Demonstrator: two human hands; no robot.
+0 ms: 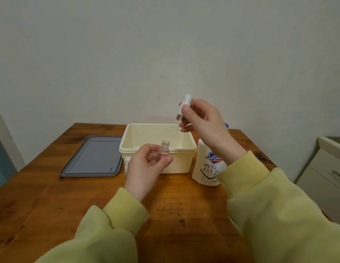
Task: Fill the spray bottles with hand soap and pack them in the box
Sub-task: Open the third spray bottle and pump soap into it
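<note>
A wooden table (51,196) carries a grey lid (93,156) lying flat beside an open cream box (176,160). To the box's right stands a white soap pouch (208,168) reading "Safeguard" and "99.9%" — the right forearm hides its edge. The left hand (144,168) is curled around a small clear bottle (164,149), uncapped, body mostly hidden. The right hand (201,118) pinches the white spray top (185,103) above the box — its thin tube dangles, faint.
</note>
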